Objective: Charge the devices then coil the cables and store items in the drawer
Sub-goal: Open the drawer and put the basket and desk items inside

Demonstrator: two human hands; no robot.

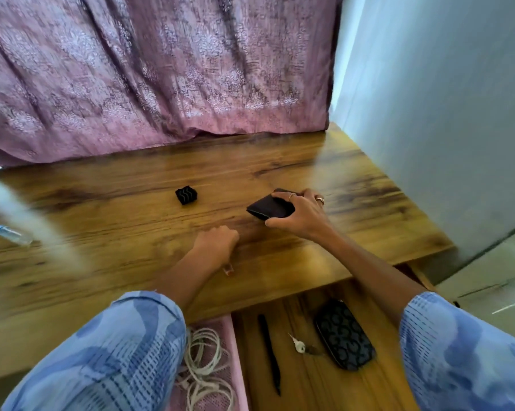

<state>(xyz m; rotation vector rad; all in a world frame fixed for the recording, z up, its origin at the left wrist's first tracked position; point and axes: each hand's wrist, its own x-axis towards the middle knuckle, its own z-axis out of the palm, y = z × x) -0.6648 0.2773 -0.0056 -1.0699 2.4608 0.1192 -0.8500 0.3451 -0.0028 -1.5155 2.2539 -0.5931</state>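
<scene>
Blue patterned sleeves fill the lower frame, above an open drawer holding coiled white cables, a pen, a key and a patterned case; no writing is legible. Right hand, centre right, grips a black wallet on the wooden desk. Left hand rests fisted at centre. A small black cube sits beyond.

We count two hands, one dark wallet, one black cube, one bottle, one coiled white cable, one pen, one key, one patterned case.
</scene>
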